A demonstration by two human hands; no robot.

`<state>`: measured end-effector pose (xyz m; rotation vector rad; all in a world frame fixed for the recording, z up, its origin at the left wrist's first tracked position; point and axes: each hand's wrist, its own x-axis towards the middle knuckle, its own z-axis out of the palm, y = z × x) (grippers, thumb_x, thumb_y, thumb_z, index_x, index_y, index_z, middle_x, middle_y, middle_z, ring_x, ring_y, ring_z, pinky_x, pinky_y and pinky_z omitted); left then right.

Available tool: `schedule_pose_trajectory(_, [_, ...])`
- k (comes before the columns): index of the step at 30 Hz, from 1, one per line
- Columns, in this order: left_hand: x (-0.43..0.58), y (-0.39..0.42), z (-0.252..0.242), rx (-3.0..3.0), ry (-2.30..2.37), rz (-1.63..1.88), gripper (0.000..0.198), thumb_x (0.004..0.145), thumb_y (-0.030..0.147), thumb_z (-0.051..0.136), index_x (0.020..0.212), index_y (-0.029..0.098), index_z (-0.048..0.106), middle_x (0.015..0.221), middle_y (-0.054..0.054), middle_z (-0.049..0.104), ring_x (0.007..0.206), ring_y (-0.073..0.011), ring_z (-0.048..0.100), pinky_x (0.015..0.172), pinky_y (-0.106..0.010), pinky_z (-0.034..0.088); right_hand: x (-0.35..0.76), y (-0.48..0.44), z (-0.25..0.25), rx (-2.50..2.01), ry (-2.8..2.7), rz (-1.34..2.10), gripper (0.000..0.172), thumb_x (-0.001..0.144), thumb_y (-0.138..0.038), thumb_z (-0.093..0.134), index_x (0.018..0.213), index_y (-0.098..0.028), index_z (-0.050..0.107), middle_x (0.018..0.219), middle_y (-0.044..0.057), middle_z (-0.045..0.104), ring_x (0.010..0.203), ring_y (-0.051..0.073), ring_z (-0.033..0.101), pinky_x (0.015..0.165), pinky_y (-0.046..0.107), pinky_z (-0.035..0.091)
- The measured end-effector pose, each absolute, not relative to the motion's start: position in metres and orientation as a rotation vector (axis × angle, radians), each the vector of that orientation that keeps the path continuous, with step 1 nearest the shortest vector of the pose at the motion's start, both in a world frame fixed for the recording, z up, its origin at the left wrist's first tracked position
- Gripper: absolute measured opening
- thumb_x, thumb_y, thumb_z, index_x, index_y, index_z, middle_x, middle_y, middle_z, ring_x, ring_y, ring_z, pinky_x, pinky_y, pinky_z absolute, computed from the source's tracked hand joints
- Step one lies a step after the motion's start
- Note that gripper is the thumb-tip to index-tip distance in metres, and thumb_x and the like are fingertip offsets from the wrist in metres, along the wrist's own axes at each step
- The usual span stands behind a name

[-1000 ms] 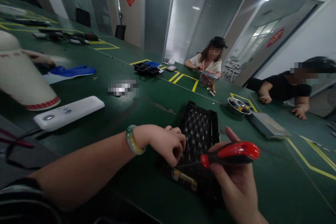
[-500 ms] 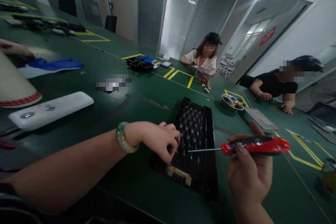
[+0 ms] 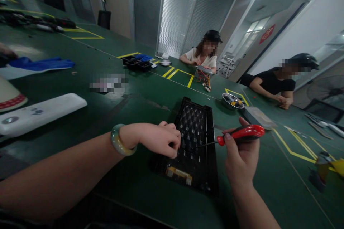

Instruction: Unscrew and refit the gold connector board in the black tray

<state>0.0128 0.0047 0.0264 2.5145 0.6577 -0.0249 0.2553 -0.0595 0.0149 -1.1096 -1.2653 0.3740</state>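
My right hand (image 3: 242, 159) holds a red and black screwdriver (image 3: 245, 133) by its handle, the thumb pressed along it. Its thin shaft points left over a black panel (image 3: 192, 125) with a diamond-patterned surface, lying on the green table. Whether the tip touches the panel I cannot tell. My left hand (image 3: 162, 139), with a jade-coloured bangle (image 3: 119, 141) on the wrist, is at the panel's left edge. Its fingers are curled and pressed together; anything between them is hidden. A yellowish part with pale connectors (image 3: 178, 175) sits at the panel's near end.
A metal bowl (image 3: 232, 101) of small items and a grey flat box (image 3: 259, 117) stand beyond the panel. To the left lie a white elongated device (image 3: 43, 112) and a blue glove (image 3: 41, 63). Black trays (image 3: 137, 62) sit farther back. Two people sit across the table.
My right hand has brought the screwdriver left, its handle end now raised and its shaft slanting down. The left fingers stay curled by the panel. The co-worker at right has drawn both hands together.
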Motion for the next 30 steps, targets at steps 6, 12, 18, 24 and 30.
schedule_pose_trajectory(6, [0.016, 0.006, 0.027, 2.499, 0.725, 0.041, 0.018, 0.091, 0.036, 0.057, 0.087, 0.023, 0.068, 0.098, 0.001, 0.069, 0.104, -0.0200, 0.052, 0.092, -0.032, 0.025, 0.257, -0.060, 0.020, -1.088, -1.210, 0.400, 0.056, 0.083, -0.026, 0.074, 0.134, -0.022, 0.052, 0.091, 0.001, 0.066, 0.081, 0.017, 0.061, 0.077, 0.032, 0.049])
schedule_pose_trajectory(12, [0.020, 0.010, 0.019, 2.496, 0.768, 0.282, 0.023, 0.094, 0.040, 0.055, 0.091, 0.022, 0.069, 0.096, 0.001, 0.070, 0.102, -0.0196, 0.054, 0.093, -0.033, 0.025, 0.265, -0.058, 0.025, -1.072, -1.019, 0.407, 0.049, 0.080, -0.032, 0.076, 0.126, -0.021, 0.060, 0.084, 0.000, 0.066, 0.072, 0.013, 0.059, 0.064, 0.024, 0.046])
schedule_pose_trajectory(18, [0.028, 0.010, 0.011, 2.501, 0.654, 0.508, 0.019, 0.096, 0.035, 0.055, 0.093, 0.023, 0.069, 0.097, 0.002, 0.071, 0.103, -0.0188, 0.055, 0.094, -0.033, 0.025, 0.270, -0.045, 0.019, -1.160, -0.856, 0.642, 0.042, 0.074, -0.033, 0.077, 0.112, -0.017, 0.067, 0.074, -0.002, 0.061, 0.062, 0.010, 0.055, 0.049, 0.016, 0.040])
schedule_pose_trajectory(24, [0.033, 0.008, 0.006, 2.543, 0.542, 0.557, 0.019, 0.096, 0.032, 0.054, 0.091, 0.023, 0.070, 0.094, 0.000, 0.072, 0.099, -0.0191, 0.056, 0.095, -0.034, 0.024, 0.268, -0.037, 0.007, -1.314, -0.813, 0.766, 0.045, 0.069, -0.035, 0.079, 0.108, -0.016, 0.067, 0.074, -0.003, 0.058, 0.056, 0.007, 0.048, 0.043, 0.014, 0.036])
schedule_pose_trajectory(30, [0.033, 0.009, 0.000, 2.559, 0.523, 0.555, 0.015, 0.094, 0.027, 0.056, 0.092, 0.023, 0.070, 0.096, 0.002, 0.073, 0.099, -0.0182, 0.056, 0.095, -0.034, 0.022, 0.267, -0.033, -0.002, -1.354, -0.829, 0.804, 0.044, 0.068, -0.034, 0.079, 0.105, -0.015, 0.067, 0.071, -0.003, 0.058, 0.054, 0.007, 0.048, 0.042, 0.014, 0.037])
